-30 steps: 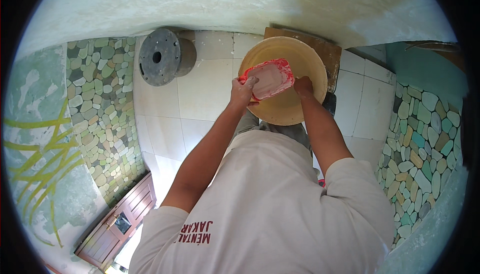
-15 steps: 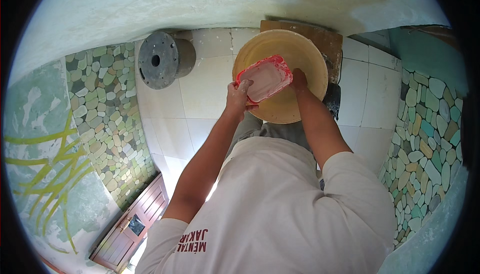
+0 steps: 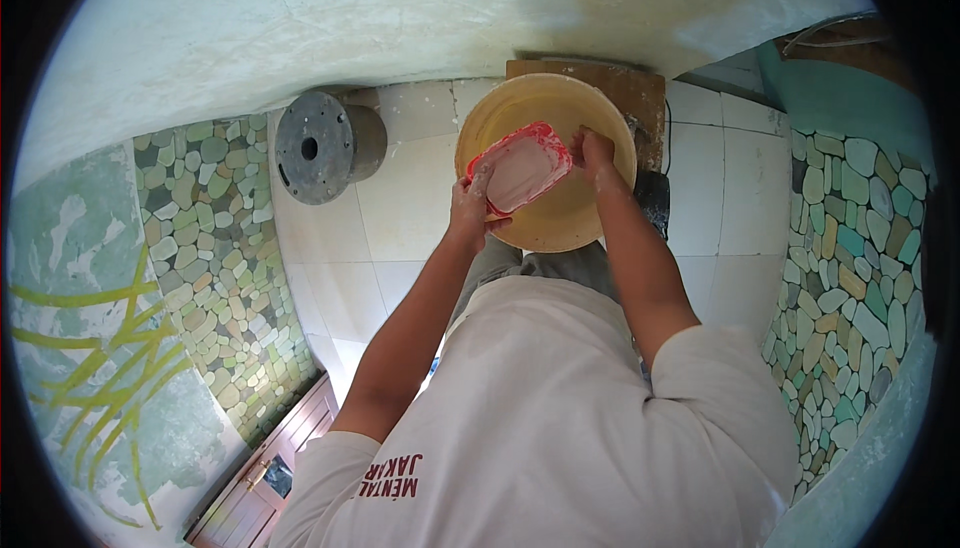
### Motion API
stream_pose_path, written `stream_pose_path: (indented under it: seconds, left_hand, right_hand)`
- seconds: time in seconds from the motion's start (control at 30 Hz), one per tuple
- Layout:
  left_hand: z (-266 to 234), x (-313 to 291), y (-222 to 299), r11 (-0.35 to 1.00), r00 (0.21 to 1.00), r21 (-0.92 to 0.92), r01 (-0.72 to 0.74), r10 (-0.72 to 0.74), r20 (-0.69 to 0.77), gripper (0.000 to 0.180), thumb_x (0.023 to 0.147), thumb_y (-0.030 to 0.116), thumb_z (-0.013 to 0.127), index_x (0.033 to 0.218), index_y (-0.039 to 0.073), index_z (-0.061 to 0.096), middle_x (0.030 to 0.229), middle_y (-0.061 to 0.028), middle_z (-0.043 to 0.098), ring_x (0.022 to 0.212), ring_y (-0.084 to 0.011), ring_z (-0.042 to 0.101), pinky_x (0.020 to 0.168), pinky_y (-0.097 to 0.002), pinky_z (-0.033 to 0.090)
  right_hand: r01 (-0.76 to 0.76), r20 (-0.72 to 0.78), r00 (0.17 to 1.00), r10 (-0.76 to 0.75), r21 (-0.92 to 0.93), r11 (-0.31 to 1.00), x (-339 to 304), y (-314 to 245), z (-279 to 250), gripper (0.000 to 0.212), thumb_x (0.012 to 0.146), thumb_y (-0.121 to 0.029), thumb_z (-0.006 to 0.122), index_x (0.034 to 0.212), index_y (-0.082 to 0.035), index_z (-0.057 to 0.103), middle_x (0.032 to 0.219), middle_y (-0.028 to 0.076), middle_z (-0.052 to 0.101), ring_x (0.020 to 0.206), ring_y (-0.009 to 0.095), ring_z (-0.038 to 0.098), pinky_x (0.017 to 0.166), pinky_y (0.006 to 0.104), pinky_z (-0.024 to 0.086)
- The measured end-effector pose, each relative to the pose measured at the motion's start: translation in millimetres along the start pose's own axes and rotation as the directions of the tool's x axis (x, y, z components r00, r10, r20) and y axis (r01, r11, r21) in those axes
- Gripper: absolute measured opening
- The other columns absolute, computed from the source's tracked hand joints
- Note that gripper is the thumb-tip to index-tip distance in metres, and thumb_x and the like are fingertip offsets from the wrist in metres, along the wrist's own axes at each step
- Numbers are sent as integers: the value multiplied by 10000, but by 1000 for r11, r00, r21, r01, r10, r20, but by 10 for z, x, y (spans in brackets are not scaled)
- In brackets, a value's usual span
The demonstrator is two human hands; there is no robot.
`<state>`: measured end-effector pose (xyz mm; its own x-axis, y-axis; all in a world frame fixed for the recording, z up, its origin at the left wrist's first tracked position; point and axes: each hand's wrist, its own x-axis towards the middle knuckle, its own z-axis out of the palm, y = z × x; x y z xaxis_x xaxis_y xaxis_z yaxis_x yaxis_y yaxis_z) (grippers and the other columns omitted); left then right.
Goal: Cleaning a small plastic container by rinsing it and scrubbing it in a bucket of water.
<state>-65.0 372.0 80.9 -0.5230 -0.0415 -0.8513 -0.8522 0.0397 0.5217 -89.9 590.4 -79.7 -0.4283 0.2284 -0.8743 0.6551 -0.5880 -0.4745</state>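
Observation:
My left hand (image 3: 468,210) grips the near-left edge of a red plastic tub (image 3: 545,134), thumb on the inside wall. A pale pinkish, paste-like layer coats the tub's inside, and its rim is smeared white. The tub is above a wide yellowish basin (image 3: 480,108), which appears to hold cloudy liquid. Over the right half of the basin is my right hand (image 3: 596,151), close to the tub's right end. Its fingers are curled together; whatever they may hold is too small or hidden to make out.
Behind the basin lies a stained wooden board (image 3: 640,90), with a dark object (image 3: 652,200) at the basin's right. A grey drum-like cylinder (image 3: 330,146) stands on white floor tiles at the left. Pebbled surfaces flank both sides; a pale wall (image 3: 420,18) rises ahead.
My right hand has come up from deeper in the basin, toward the tub's right end. The left hand still holds the tub. The whole view has shifted slightly.

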Motion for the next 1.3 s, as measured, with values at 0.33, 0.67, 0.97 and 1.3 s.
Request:
stream_pose_path:
  seconds: [0.33, 0.67, 0.97, 1.3]
  left_hand:
    - [167, -67, 24, 996, 997, -86, 21, -15, 70, 761, 809, 738, 482, 1348, 212, 380, 1277, -44, 498, 1075, -225, 547, 807, -435, 500]
    - [343, -106, 78, 971, 984, -172, -165, 173, 35, 811, 821, 651, 576, 1311, 43, 355, 1232, -132, 500, 1032, -252, 568, 767, -420, 542]
    - [332, 33, -123, 835, 872, -251, -489, 477, -111, 623, 905, 448, 609, 1252, -39, 436, 1059, -116, 582, 932, -166, 554, 818, -289, 461]
    - [277, 154, -153, 825, 826, -116, -553, 524, -209, 649, 888, 484, 615, 1235, -42, 464, 1120, -139, 555, 997, -198, 546, 866, -326, 459]
  right_hand:
    - [881, 614, 424, -665, -110, 460, -1223, -511, 277, 166, 865, -114, 560, 957, -11, 652, 944, 112, 673, 817, 239, 652, 730, 350, 510]
    - [765, 786, 534, -311, -606, -217, -1516, -713, 402, 214, 761, -72, 614, 948, 9, 677, 989, 194, 666, 920, 355, 643, 819, 427, 514]
    - [704, 765, 618, -181, -641, -306, -1667, -665, 439, 201, 724, -99, 641, 897, -4, 680, 968, 188, 667, 908, 347, 648, 808, 451, 518]
    - [773, 817, 312, -484, -515, -371, -1879, -562, 360, 272, 766, -131, 614, 1024, -49, 650, 981, 160, 622, 974, 352, 559, 885, 451, 447]
